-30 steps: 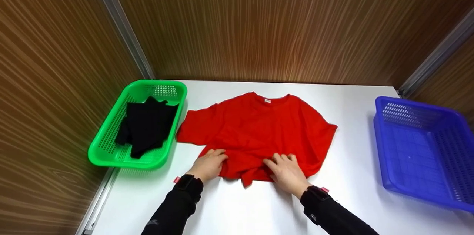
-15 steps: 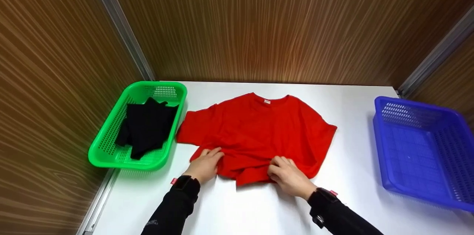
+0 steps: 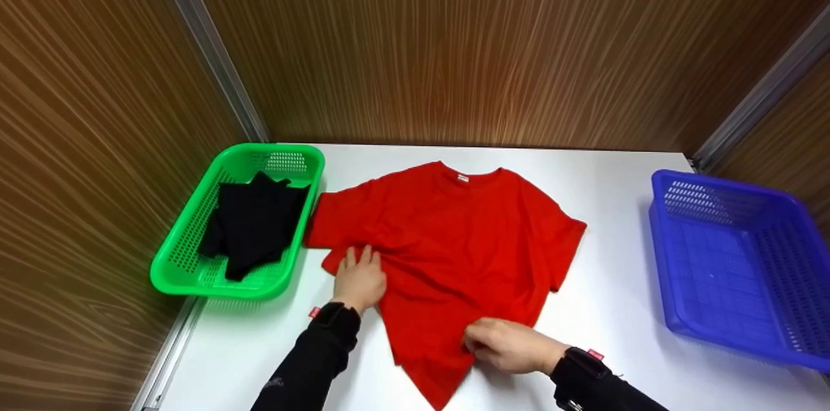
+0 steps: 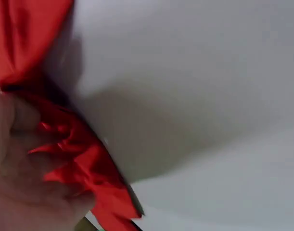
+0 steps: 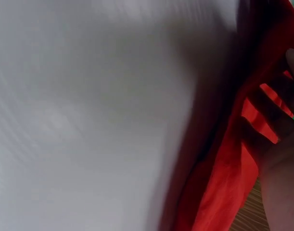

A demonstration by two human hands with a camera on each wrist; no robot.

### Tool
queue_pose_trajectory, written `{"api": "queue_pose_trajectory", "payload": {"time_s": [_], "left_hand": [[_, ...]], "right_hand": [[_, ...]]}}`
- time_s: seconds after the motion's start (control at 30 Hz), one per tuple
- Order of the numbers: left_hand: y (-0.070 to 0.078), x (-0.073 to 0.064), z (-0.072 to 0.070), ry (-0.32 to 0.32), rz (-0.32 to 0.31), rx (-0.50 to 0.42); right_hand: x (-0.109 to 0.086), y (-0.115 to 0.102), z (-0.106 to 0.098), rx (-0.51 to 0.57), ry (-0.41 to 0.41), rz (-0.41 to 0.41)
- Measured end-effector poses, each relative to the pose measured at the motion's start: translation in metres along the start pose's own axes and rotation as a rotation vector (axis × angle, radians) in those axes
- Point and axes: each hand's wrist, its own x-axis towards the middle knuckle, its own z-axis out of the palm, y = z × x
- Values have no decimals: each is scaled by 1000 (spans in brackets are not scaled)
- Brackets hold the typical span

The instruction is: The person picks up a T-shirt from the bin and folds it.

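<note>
A red T-shirt (image 3: 447, 236) lies on the white table, neckline and label towards the back wall. Its lower part is creased and drawn out to a point at the front. My left hand (image 3: 360, 278) rests on the shirt's left side with fingers spread. In the left wrist view, bunched red cloth (image 4: 89, 159) shows beside that hand's fingers. My right hand (image 3: 509, 343) has its fingers curled on the shirt's lower right edge and pinches the cloth. The right wrist view shows the raised red edge (image 5: 223, 168) along those fingers.
To the left stands a green basket (image 3: 188, 216) with black folded cloth (image 3: 256, 223) inside; the shirt's left sleeve reaches its side. A blue basket (image 3: 671, 268) is at the right. Wood-grain panels (image 3: 454, 41) enclose the back and sides of the white table (image 3: 616, 203).
My right hand has pulled the shirt's lower edge towards the front, so the gathered hem now stretches to a point. The left hand has shifted slightly and its fingers have spread. The right sleeve shows more.
</note>
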Motion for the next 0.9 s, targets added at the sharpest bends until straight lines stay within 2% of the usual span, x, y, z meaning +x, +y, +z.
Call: {"api": "queue_pose_trajectory", "payload": {"time_s": [0.07,0.1,0.13,0.17,0.23,0.3,0.33,0.37,0.43,0.5,0.63,0.73,0.83,0.9], "left_hand": [[12,-2,1,124,92,13],[18,-5,3,156,132,13],[25,-7,4,158,164,5],[31,-11,5,117,182,-24],[42,-20,9,-35,180,-64],[49,-30,14,-201,133,-54],[50,-33,16,-264,115,-34],[51,-36,18,-317,100,-9],[50,-38,21,-366,100,77],[49,-39,22,-387,106,112],[46,-37,20,-394,115,123],[42,-36,20,-390,117,151],[36,-34,20,-388,110,196],[32,-32,19,-383,97,181]], "right_hand": [[3,-1,-4,53,-46,27],[3,0,-6,72,-46,33],[4,2,-8,83,-26,35],[4,4,-10,79,19,38],[4,11,-16,21,149,66],[1,24,-22,-77,313,129],[-2,32,-26,-126,382,169],[-5,40,-30,-172,433,211],[-16,59,-36,-237,481,313],[-29,73,-41,-245,461,415],[-52,87,-45,-240,352,597],[-61,91,-43,-292,335,627],[-65,94,-41,-448,383,598],[-67,95,-41,-558,427,570]]}}
